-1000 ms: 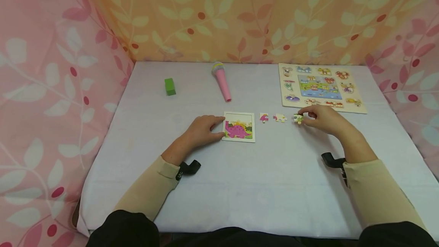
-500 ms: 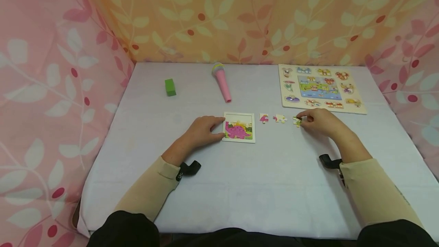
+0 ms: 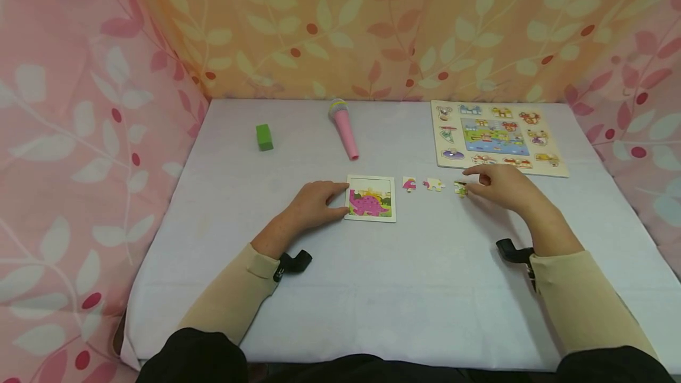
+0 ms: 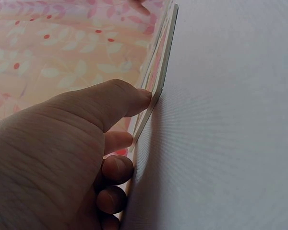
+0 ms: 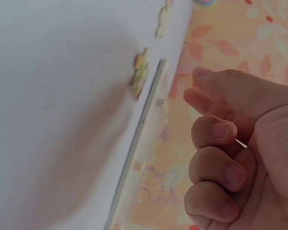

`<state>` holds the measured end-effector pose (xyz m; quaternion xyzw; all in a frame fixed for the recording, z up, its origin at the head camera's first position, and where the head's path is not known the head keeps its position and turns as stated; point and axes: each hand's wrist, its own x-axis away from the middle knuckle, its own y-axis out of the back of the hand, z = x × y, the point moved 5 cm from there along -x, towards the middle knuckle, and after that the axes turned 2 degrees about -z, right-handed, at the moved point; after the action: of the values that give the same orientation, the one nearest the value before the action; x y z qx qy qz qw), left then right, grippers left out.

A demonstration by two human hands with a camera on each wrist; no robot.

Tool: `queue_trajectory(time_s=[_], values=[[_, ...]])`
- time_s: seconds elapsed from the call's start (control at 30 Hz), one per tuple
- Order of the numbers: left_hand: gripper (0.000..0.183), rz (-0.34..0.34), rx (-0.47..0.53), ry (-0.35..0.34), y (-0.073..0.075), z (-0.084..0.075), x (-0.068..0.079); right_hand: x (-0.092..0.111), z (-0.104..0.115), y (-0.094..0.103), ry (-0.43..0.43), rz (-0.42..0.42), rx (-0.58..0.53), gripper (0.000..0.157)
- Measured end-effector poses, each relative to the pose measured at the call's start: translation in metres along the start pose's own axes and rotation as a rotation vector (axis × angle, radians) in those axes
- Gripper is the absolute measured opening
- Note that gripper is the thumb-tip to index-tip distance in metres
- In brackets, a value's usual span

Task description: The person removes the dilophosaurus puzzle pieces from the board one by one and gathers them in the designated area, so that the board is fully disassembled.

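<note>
In the head view my left hand (image 3: 317, 204) holds a small framed jigsaw puzzle (image 3: 370, 198) with a pink dinosaur picture by its left edge. Thumb and index finger meet that edge in the left wrist view (image 4: 81, 120), while the other fingers curl below. The top part of the picture is bare. To the puzzle's right, a pink loose piece (image 3: 409, 184), a white-and-pink piece (image 3: 434, 184) and a green-yellow piece (image 3: 460, 188) lie in a row. Just right of the last piece (image 5: 139, 76) is my right hand (image 3: 502, 187), holding nothing; its thumb and index finger are off the piece.
A green block (image 3: 263, 137) stands at the back left. Near the back middle lies a pink toy microphone (image 3: 346, 129). A wooden knob-puzzle board (image 3: 555, 167) is at the back right, just beyond my right hand. Patterned curtains (image 3: 393, 28) enclose the table's back and sides.
My right hand has set the green-yellow piece down at the row's right end, let go of it and opened its finger and thumb. The left hand has stayed at the framed puzzle.
</note>
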<state>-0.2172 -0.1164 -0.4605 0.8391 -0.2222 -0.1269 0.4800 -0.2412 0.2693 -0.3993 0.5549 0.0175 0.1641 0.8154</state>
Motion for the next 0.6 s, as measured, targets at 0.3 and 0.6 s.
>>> queue_trajectory(time_s=[0.3,0.6], values=[[0.063,-0.003,0.007,0.01,0.0,0.0,0.001,0.013,0.021,0.027,0.035,-0.089,0.04,0.035],[0.062,0.007,0.001,0.01,0.0,-0.001,0.001,0.028,0.051,0.05,0.113,-0.192,0.078,0.036]])
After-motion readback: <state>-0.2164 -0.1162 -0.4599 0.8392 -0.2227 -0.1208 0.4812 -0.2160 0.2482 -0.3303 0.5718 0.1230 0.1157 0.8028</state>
